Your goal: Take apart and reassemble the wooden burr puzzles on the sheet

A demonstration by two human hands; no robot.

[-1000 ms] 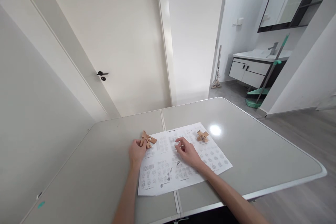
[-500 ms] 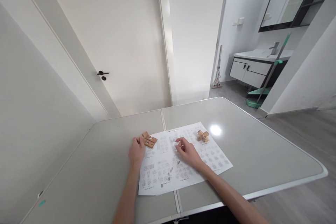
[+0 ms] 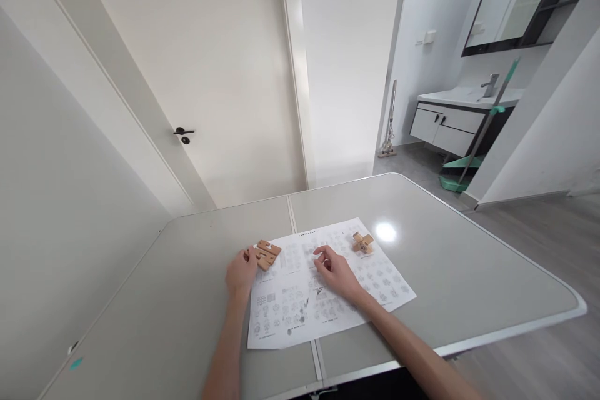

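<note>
My left hand is at the upper left edge of a printed paper sheet, its fingers curled and closed on the near-left end of a notched wooden puzzle piece. Another notched wooden piece lies right beside it; the fingertips are partly hidden. My right hand rests over the sheet's middle, fingers loosely bent with a gap between thumb and forefinger and nothing seen in them. Farther right on the paper sits a cross-shaped assembly of interlocked wooden pieces, apart from both hands.
The sheet lies across the centre seam of a grey folding table with a pale metal rim. Beyond it stands a white door. At the right are a washbasin cabinet, a mop and a green dustpan.
The wooden pieces at my left hand have shifted against each other, one sliding nearer to me. My left hand has moved slightly left and toward me. My right hand has stayed in place.
</note>
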